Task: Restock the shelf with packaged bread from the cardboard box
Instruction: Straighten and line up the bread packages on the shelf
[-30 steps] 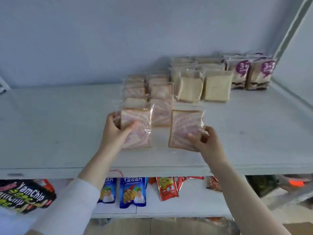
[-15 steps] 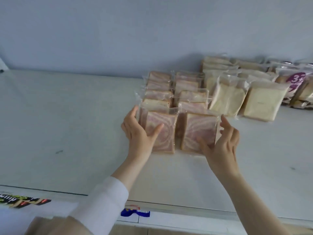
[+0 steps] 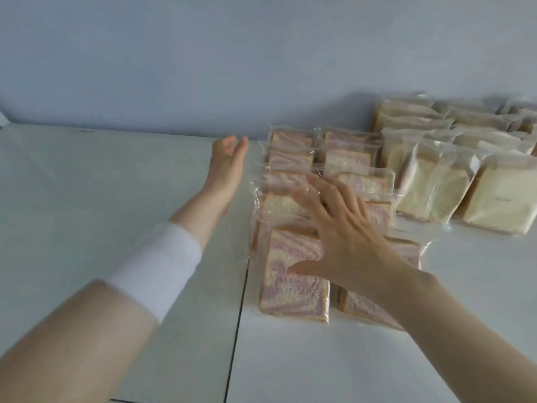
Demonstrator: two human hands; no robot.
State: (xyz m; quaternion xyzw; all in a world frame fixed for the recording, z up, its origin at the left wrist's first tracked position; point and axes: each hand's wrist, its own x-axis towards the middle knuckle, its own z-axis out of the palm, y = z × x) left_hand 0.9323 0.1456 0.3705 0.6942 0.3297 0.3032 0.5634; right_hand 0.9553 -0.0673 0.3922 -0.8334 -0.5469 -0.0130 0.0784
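Observation:
Two rows of purple-swirl bread packs [image 3: 293,289] lie on the white shelf [image 3: 116,199], running back toward the wall. My right hand [image 3: 343,237] hovers flat over the front packs with its fingers spread, holding nothing. It partly hides the right row's front pack [image 3: 363,308]. My left hand [image 3: 228,161] is held edge-on, fingers straight, just left of the far end of the left row. It holds nothing. The cardboard box is out of view.
Stacks of plain pale bread packs [image 3: 499,205] fill the shelf to the right of the swirl rows. A dark seam [image 3: 239,321] splits the shelf surface near the front left pack. The blue-grey back wall [image 3: 261,53] closes the shelf behind.
Both hands have let go of the two front swirl packs, which now lie on the shelf. My left hand slid back along the left row; my right hand rose over the packs.

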